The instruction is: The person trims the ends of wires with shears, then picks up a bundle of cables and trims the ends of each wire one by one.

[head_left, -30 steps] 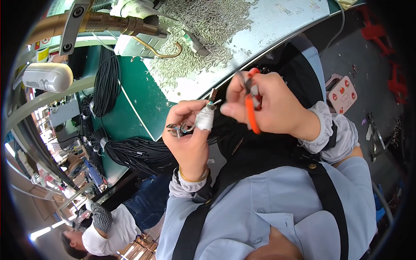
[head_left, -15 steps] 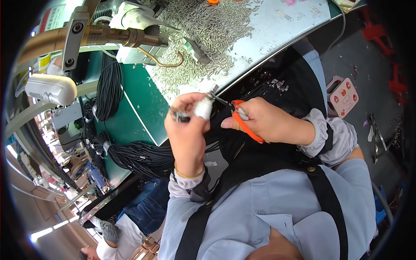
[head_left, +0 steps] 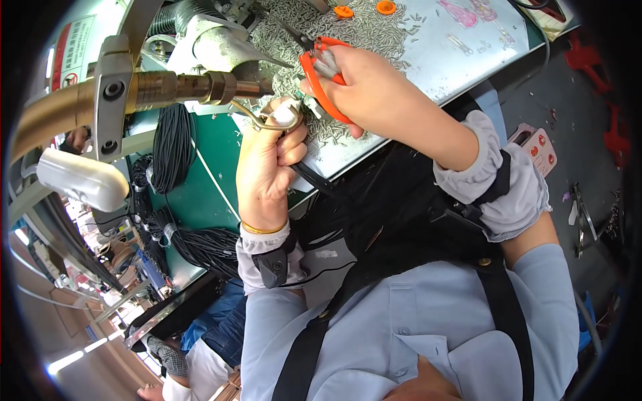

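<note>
Orange-handled pliers [head_left: 319,87] are gripped in my right hand [head_left: 364,83]. Their dark jaws point up and left over a heap of small silvery metal pieces [head_left: 361,40]. My left hand [head_left: 267,160] is closed beside a thin bent metal tube [head_left: 249,115], with a white cover on one fingertip [head_left: 286,113]. A black cable [head_left: 315,178] comes out of the left fist toward my lap. What the fingertips pinch at the cable's end is hidden by the bent tube and the fingers.
A thick brass pipe [head_left: 150,90] in a metal clamp comes in from the left, below a whitish spouted fixture [head_left: 217,47]. Bundles of black cable [head_left: 194,250] lie on the green tabletop [head_left: 212,144]. Orange caps [head_left: 386,7] sit at the back. Another person [head_left: 200,364] is at lower left.
Both hands have moved up from near the table's edge. My left hand is now by the bent tube, and the pliers have swung away from it to over the metal pieces.
</note>
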`<state>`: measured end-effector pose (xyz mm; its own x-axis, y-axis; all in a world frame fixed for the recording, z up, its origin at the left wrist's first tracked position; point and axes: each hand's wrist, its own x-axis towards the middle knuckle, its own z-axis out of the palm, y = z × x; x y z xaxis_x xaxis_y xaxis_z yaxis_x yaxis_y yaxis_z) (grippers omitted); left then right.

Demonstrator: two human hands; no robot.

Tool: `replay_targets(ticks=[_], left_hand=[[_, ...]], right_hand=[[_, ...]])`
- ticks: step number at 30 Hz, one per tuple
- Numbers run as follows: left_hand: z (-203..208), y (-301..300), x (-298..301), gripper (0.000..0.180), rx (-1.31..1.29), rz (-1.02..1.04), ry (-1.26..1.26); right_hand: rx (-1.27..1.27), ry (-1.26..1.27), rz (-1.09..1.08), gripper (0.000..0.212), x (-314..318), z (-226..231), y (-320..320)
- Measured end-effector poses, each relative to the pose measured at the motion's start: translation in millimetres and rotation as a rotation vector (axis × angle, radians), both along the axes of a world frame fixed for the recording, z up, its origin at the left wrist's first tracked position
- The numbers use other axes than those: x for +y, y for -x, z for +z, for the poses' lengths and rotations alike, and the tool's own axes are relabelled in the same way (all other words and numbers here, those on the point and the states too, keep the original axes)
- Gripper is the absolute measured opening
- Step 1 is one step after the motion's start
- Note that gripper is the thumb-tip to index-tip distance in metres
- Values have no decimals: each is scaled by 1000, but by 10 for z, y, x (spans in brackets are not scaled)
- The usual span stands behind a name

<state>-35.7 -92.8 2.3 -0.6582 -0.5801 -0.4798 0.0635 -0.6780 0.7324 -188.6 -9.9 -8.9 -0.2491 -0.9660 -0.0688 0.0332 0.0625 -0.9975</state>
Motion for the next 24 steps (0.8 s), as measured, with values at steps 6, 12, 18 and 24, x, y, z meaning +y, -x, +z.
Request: replay_targets(ticks=[6, 12, 18, 24], left_hand=[[-35, -51, -65, 10, -20, -8, 68], [10, 6, 54, 10, -78, 68, 192], [-12, 4, 62, 11, -54, 85, 204], [11, -22, 218, 15, -57, 132, 296]], right_hand=[[26, -23, -19, 14, -70, -101, -43], [-39, -28, -17, 15, -31, -56, -20], [-27, -46, -15, 16, -46, -51, -33], [-134, -37, 24, 16, 51, -47, -18]])
